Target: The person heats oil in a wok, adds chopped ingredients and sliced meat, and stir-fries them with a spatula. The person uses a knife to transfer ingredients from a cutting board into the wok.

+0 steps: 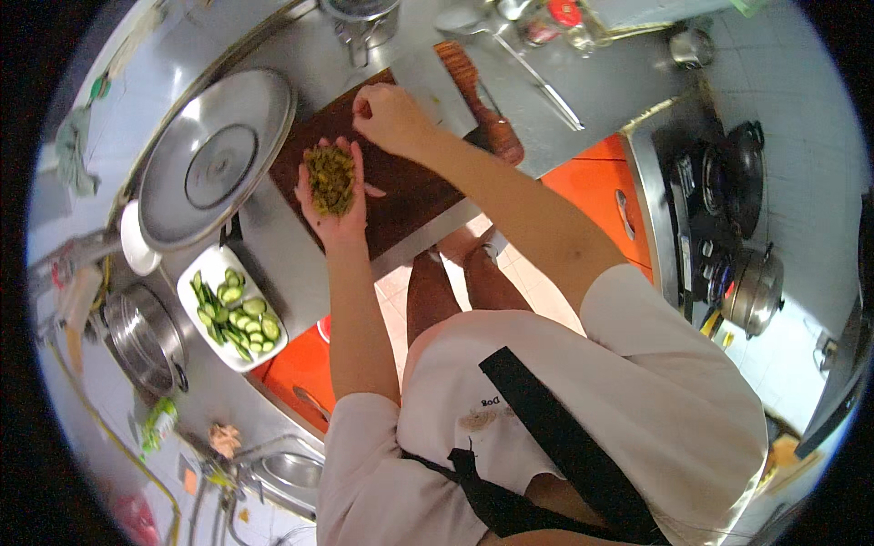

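My left hand (341, 228) is palm up and cupped under a mound of chopped greenish-brown food (331, 181), above a dark brown cutting board (403, 211). A pale sliver (374, 191) shows beside that hand. My right hand (389, 119) is curled into a loose fist over the board's far part, just beyond the left hand and apart from it. Nothing shows in its fingers. Left of the board, a white dish (229, 358) holds sliced cucumber (239, 314). Behind the dish stands a large round metal pan or lid (218, 157), partly overhanging it.
A brown wooden-looking tool (502, 136) and a metal ladle or spatula (539, 85) lie right of the board. A red-lidded jar (563, 12) stands farther back. At left are a steel pot (143, 341) and sink (293, 469); at right, a stove (710, 181) with a lidded pot (754, 293).
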Motion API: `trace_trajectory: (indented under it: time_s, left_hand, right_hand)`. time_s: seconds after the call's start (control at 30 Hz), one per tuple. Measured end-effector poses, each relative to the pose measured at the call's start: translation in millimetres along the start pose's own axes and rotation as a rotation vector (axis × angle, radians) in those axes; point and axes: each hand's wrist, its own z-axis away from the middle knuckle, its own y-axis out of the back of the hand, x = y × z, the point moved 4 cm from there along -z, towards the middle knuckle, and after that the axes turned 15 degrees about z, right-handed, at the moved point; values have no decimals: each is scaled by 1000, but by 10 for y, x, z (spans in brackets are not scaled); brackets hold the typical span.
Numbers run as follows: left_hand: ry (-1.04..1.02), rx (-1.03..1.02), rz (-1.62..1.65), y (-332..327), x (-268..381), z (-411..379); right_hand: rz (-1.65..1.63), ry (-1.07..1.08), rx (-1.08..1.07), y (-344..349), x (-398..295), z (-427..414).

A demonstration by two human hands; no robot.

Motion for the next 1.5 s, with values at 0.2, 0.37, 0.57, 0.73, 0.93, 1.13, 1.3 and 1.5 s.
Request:
trace_trajectory:
  time_s: [0.2,0.37,0.57,0.73,0.93,1.13,1.3,1.5]
  left_hand:
    - [175,-43,-71,-2,-417,-103]
    - [294,-72,25,-83,-837,-83]
    - [432,-121,-241,-66,-1258,-114]
    - [433,82,-8,61,-1488,-109]
    - [452,88,23,-198,-1539,-13]
    - [428,14,-164,-616,-1676,69]
    - [629,51,-164,-634,-2441,63]
    - [905,187,-125,-320,-4337,488]
  right_hand:
    - [67,133,83,704,-349,397]
    - [91,-219,335,1398,400,550]
    - [574,-626,-351,1740,2217,1364]
    - [603,-457,-45,1467,2694,1465]
    - [311,-442,-36,1612,2008,1745]
    - [-94,-490,193,2169,1162,2749]
    - [-485,-876,282,2761,577,3971]
    - [-694,-1158,763,3693,275,5136]
